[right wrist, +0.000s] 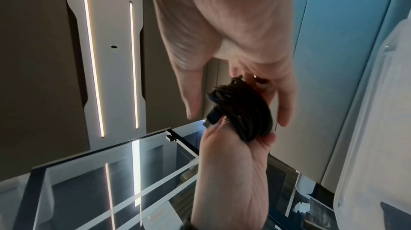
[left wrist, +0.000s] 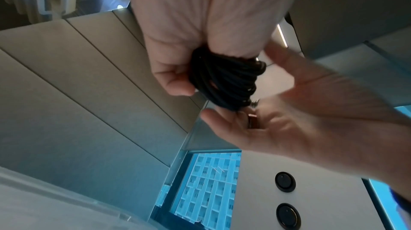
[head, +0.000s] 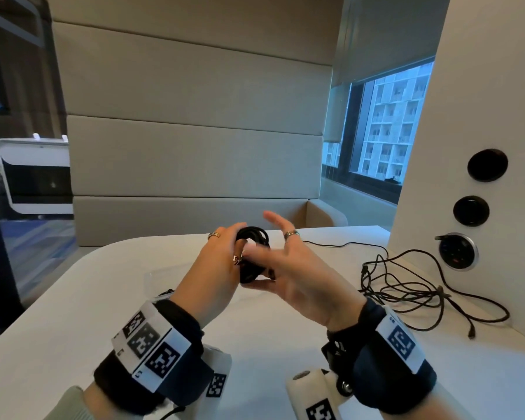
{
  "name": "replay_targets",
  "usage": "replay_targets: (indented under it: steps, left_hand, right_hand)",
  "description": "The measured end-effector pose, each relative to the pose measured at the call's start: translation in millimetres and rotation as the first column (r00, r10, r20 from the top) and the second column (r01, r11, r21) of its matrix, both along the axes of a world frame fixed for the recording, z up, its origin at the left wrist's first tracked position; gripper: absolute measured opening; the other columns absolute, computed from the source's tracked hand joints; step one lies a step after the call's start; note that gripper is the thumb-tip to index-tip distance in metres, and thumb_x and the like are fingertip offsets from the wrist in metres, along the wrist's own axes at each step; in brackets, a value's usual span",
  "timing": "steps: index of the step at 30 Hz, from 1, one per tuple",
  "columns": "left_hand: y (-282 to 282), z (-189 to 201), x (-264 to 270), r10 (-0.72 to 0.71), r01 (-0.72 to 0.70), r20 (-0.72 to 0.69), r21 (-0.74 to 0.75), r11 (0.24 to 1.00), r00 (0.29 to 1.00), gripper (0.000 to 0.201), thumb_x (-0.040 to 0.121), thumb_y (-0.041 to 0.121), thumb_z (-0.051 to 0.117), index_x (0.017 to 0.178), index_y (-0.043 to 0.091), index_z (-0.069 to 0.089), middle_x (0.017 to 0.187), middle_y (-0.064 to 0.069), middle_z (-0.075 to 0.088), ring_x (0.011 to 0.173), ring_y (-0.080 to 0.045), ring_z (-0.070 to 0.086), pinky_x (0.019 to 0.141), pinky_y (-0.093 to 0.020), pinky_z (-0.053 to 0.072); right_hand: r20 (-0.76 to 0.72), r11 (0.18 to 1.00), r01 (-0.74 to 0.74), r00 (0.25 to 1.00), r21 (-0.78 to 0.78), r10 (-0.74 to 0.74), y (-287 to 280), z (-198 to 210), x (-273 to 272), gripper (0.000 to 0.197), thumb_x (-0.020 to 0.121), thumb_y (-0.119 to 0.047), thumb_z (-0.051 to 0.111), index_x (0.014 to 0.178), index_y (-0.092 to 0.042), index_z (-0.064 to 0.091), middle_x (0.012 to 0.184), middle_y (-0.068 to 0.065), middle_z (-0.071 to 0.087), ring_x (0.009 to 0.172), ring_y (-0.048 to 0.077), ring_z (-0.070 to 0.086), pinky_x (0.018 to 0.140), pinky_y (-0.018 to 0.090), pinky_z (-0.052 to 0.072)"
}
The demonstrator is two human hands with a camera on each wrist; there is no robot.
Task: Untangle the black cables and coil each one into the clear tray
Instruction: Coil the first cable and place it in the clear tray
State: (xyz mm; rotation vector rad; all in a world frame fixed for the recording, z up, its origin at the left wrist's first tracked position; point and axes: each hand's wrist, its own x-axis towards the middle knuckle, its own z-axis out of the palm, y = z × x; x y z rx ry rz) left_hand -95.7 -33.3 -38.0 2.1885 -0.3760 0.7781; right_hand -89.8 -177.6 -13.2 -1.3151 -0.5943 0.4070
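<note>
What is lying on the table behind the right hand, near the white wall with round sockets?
A loose tangle of black cables lies on the white table there, still uncoiled. The right hand and wrist cover its near left edge, so that part cannot be seen.

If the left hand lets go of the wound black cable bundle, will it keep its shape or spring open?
The wound black cable bundle would probably loosen: no tie is visible and the left hand grips its turns. The loose black cables on the white table sprawl in floppy loops, so it likely sags. It looks light.
</note>
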Motion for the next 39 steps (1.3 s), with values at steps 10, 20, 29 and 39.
replay_targets:
  steps: [10, 20, 29, 39]
  left_hand:
    - [0.1, 4.6, -5.6, -0.148, 0.126, -0.098, -0.200, 0.972, 0.984, 0.031, 0.097, 0.004, 0.037, 0.102, 0.032, 0.049, 0.097, 0.006, 0.055, 0.085, -0.011, 0.054, 0.066, -0.019, 0.044]
    - [-2.9, 6.8, -8.8, -0.210, 0.181, -0.075, -0.284, 0.941, 0.975, 0.028, 0.097, 0.005, 0.036, 0.102, 0.027, 0.053, 0.089, -0.005, 0.059, 0.059, -0.009, 0.052, 0.049, -0.021, 0.043]
    - [-5.6, 5.3, -10.0, -0.207, 0.156, -0.129, -0.323, 0.934, 0.970, 0.025, 0.098, 0.006, 0.037, 0.106, 0.020, 0.056, 0.093, -0.006, 0.062, 0.082, -0.021, 0.058, 0.070, -0.031, 0.046]
    - [1.8, 5.5, -5.1, -0.299, 0.188, -0.189, -0.451, 0.873, 0.935, 0.028, 0.099, 0.005, 0.033, 0.116, 0.011, 0.055, 0.099, -0.028, 0.058, 0.074, -0.040, 0.052, 0.062, -0.031, 0.046]
  right_hand:
    - [0.123, 1.000, -0.023, 0.992, 0.011, 0.021, 1.4, -0.6, -4.2, 0.040, 0.083, 0.017, 0.053, 0.098, -0.020, 0.050, 0.083, 0.011, 0.062, 0.073, 0.023, 0.060, 0.087, 0.048, 0.050]
    - [0.827, 0.814, 0.579, 0.474, -0.034, -0.303, 2.0, -4.2, -2.4, 0.009, 0.082, -0.022, 0.067, 0.084, -0.030, 0.067, 0.095, -0.004, 0.053, 0.088, 0.010, 0.055, 0.074, 0.032, 0.053]
    - [0.474, 0.954, 0.287, 0.854, -0.087, -0.214, -8.4, 11.2, -13.0, 0.025, 0.080, 0.009, 0.061, 0.096, -0.009, 0.066, 0.067, 0.002, 0.067, 0.057, 0.016, 0.065, 0.058, 0.017, 0.050]
    - [0.670, 0.944, 0.288, 0.734, -0.162, -0.109, -1.2, 4.8, -13.0, 0.043, 0.070, 0.007, 0.062, 0.104, -0.020, 0.063, 0.114, 0.002, 0.049, 0.090, 0.014, 0.065, 0.090, 0.026, 0.052]
